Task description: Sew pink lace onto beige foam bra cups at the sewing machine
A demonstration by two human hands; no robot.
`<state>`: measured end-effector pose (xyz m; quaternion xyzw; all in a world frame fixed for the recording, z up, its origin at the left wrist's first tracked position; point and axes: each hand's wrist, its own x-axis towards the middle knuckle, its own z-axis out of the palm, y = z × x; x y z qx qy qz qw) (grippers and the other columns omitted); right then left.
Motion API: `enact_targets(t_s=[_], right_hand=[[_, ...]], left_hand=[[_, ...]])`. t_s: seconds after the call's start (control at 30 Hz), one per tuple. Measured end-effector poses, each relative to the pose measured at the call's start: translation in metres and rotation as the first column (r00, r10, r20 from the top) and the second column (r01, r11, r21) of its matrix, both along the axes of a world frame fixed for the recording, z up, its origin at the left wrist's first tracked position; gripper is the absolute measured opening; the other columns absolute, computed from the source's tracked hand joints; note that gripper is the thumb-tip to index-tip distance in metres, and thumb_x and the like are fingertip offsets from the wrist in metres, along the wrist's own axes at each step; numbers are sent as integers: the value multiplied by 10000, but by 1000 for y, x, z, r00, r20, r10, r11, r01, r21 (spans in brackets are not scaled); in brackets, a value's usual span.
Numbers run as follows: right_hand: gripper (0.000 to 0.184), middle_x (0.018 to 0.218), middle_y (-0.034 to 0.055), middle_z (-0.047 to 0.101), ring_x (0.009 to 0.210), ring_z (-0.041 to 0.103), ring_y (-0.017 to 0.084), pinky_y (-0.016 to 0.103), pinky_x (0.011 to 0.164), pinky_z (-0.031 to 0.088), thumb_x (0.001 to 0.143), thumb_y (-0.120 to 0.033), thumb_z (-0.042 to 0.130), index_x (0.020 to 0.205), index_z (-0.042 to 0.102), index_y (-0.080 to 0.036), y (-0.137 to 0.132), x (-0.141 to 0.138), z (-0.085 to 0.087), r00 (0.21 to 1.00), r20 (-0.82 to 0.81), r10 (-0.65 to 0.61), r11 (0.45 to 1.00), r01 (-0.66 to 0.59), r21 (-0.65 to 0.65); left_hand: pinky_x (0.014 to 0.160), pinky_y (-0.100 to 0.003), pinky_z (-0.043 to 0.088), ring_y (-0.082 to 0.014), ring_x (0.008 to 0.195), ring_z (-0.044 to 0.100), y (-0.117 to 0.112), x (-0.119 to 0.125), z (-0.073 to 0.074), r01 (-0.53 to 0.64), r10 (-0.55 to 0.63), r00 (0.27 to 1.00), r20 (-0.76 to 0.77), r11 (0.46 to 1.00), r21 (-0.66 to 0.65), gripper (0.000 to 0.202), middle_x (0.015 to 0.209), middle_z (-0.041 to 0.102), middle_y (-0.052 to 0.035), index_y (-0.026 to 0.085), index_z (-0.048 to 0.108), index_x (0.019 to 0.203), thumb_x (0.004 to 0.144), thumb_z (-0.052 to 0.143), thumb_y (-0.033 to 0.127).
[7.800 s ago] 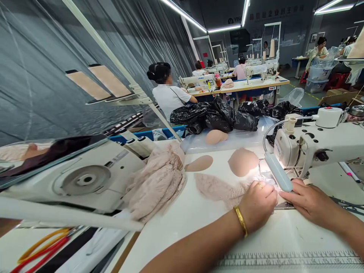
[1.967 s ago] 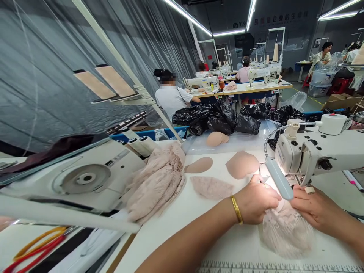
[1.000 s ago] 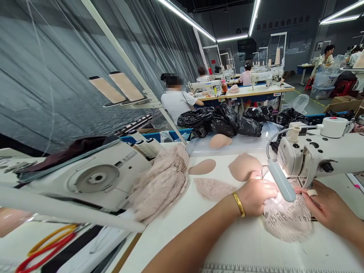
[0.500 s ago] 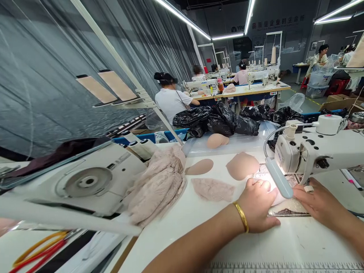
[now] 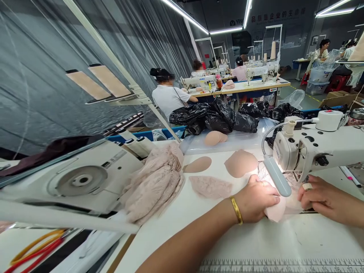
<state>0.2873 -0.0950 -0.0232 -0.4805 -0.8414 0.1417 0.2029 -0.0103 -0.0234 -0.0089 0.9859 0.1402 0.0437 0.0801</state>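
Observation:
My left hand (image 5: 256, 198), with a gold bangle on the wrist, is closed on a pale pink cup piece (image 5: 276, 211) in front of the white sewing machine (image 5: 313, 148). My right hand (image 5: 322, 198) rests curled at the other side of the same piece, beneath the machine's head, with a pale cap on one fingertip. The machine's grey lamp (image 5: 277, 175) shines on the cloth between the hands. A lace piece (image 5: 211, 186) and two foam cups (image 5: 241, 163) (image 5: 198, 164) lie on the white table (image 5: 256, 242) to the left.
A heap of pink lace garments (image 5: 155, 182) lies beside a second white machine (image 5: 76, 178) at the left. Black bags (image 5: 218, 115) and stacked cups (image 5: 215, 137) sit behind. A printed ruler (image 5: 281, 265) runs along the near edge. Other people sew at far tables.
The lace net piece hung loose between my hands one second ago. It was then laid down under the machine head. Now my left hand grips the folded pink cup edge.

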Motion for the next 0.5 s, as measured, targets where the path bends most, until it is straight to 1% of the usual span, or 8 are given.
enact_targets(t_s=[0.07,0.13,0.23,0.3,0.4,0.5], right_hand=[[259,1098,10,760,1128,656,281,460,958,557,1013,-398,520,1035,778,-393,2,-3,-2,1000,-25,-2,999,1,-48],[292,1140,23,762,1149,653,297,470,967,548,1027,-425,498,1107,776,-392,5,-10,-7,999,-31,-24,999,23,-34],[316,1018,36,780,1074,671,305,495,955,545,1034,-421,482,1076,792,-380,10,-23,-14,999,26,-33,999,32,24],[329,956,47,774,1068,661,315,513,946,546,1035,-420,471,1079,794,-373,12,-28,-18,996,61,-63,997,60,47],[342,933,63,764,1100,639,336,533,946,542,1032,-452,468,1050,797,-359,12,-29,-23,990,95,-105,993,99,60],[357,972,73,764,1120,628,350,545,941,543,1020,-504,468,1052,787,-348,12,-28,-25,986,112,-123,990,115,79]], left_hand=[[833,-388,305,-252,1054,633,2,1,-3,6,-6,1000,24,1000,22,325,1298,707,-40,264,678,1154,868,590,138],[853,-392,300,-247,1061,633,6,2,-5,0,-2,999,35,999,54,326,1285,716,-23,290,692,1135,875,588,124],[924,-430,291,-259,1085,626,13,2,-8,-17,12,999,44,993,114,364,1260,725,-23,313,709,1122,853,592,96],[968,-463,280,-274,1103,618,17,2,-10,-34,28,999,47,991,130,394,1235,732,-37,314,712,1133,833,596,87],[996,-496,270,-275,1087,623,21,2,-9,-55,51,998,44,994,91,391,1178,748,-45,288,715,1112,811,587,75],[1010,-510,268,-268,1083,629,24,1,-6,-67,66,997,29,996,52,314,1149,754,-45,253,715,1050,810,588,95]])
